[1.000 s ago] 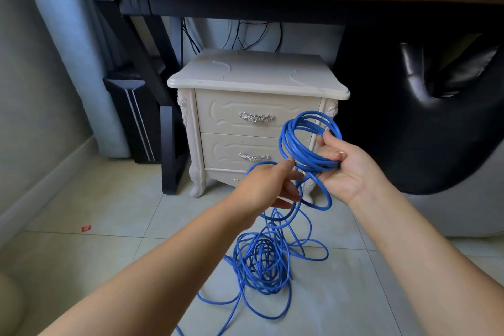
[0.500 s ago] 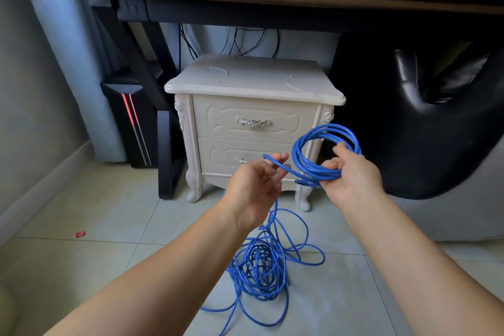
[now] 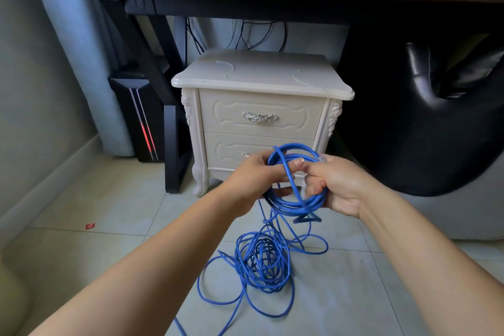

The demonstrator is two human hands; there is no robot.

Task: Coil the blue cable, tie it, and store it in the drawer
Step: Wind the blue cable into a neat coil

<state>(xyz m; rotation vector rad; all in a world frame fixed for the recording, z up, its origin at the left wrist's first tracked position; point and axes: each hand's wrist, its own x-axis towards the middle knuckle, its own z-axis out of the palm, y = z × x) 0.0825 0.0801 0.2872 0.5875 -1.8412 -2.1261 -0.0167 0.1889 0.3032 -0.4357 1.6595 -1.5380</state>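
Both hands hold a round bunch of blue cable (image 3: pixel 296 200) loops in front of the closed drawer (image 3: pixel 260 116). The left hand (image 3: pixel 255 180) and right hand (image 3: pixel 336 185) have their fingers wrapped tight around the loops. The rest lies in a messy pile on the floor (image 3: pixel 109 226).

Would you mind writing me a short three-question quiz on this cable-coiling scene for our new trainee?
1. True or false: all of the blue cable is already coiled in the hands.
2. Which hand grips the finished loops: A) left hand B) right hand?
3. Fill in: both drawers of the white nightstand are ____.

Key
1. False: a loose tangle lies on the tiled floor below the hands.
2. B; the left hand feeds a strand onto the coil.
3. Closed.
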